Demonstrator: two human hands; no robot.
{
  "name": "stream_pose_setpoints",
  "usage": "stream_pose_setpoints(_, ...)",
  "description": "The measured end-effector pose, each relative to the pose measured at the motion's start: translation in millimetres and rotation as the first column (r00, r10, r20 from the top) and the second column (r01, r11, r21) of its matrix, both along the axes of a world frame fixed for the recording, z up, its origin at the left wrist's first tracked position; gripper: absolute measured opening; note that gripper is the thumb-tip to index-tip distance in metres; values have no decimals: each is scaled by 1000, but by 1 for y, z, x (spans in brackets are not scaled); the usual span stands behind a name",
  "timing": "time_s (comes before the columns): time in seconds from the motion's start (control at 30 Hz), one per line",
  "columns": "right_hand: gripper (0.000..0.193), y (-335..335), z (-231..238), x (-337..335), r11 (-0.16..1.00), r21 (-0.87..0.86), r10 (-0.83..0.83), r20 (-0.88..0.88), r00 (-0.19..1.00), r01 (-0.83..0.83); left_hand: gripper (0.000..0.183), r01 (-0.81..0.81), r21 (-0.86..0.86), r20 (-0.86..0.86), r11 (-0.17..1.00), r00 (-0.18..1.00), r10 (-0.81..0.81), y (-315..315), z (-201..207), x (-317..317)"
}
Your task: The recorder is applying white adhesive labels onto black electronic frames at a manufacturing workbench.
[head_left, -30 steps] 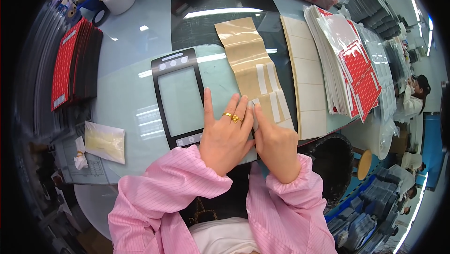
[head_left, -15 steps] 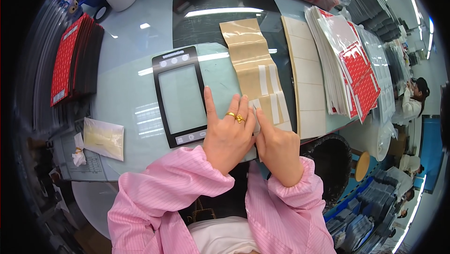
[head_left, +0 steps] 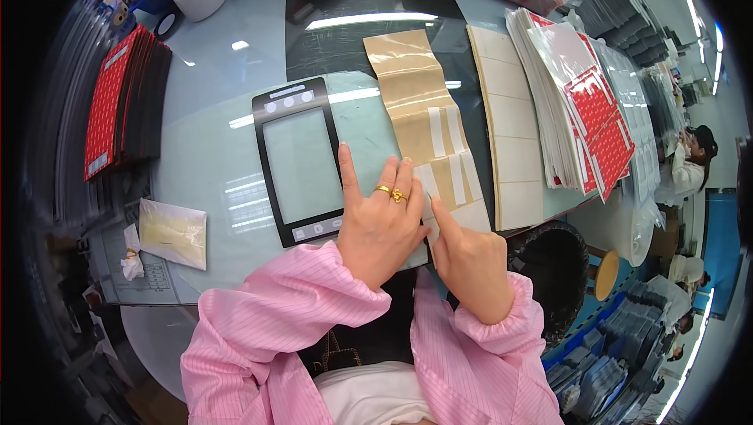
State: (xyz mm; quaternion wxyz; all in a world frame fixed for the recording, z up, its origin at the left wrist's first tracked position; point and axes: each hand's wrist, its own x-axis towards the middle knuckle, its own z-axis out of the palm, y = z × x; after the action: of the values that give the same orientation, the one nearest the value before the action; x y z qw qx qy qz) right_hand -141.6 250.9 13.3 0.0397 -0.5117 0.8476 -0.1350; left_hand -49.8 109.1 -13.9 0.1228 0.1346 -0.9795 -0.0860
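The widest way across the worktop [head_left: 205, 138] runs on the left, between the red-faced stack [head_left: 106, 111] and the black-framed panel [head_left: 265, 174], with a packet [head_left: 174, 238] lying at its near end. Between that panel and the brown sheet [head_left: 409, 83] a lane leads away, blocked on the near side by the left hand [head_left: 383, 222]. The right hand [head_left: 472, 259] bars the sheet's near end. Farther right, the beige board [head_left: 514, 142] and a tall paper stack [head_left: 561, 95] crowd out passage.

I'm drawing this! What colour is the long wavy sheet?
The sheet is light brown, clearest in head view.
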Motion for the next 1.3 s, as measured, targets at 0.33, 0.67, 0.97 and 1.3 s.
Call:
stream_pose_setpoints(0.33, 45, 14, 9, 6, 998, 64, -1, 6, 1000, 0, 66, 4, -12, 6, 1000, 1000, -4, 1, 1, -1)
stream_pose_setpoints(0.67, 48, -16, 19, -68, 942, -312, -112, 59, 992, 124, 63, -19, 23, 2, 1000, 1000, 19, -1, 5, 10)
stream_pose_setpoints(0.97, 30, -28, 2, -91, 940, -338, -87, -117, 989, 43, 21, 205, 837, -172, 507, 979, -112, 39, 20, 92)
stream_pose_setpoints(1.3, 49, 58, -19, -5, 959, -134, 260, 65, 963, -249, 46, -11, 850, 44, -527, 998, 49, 76, -32, 56)
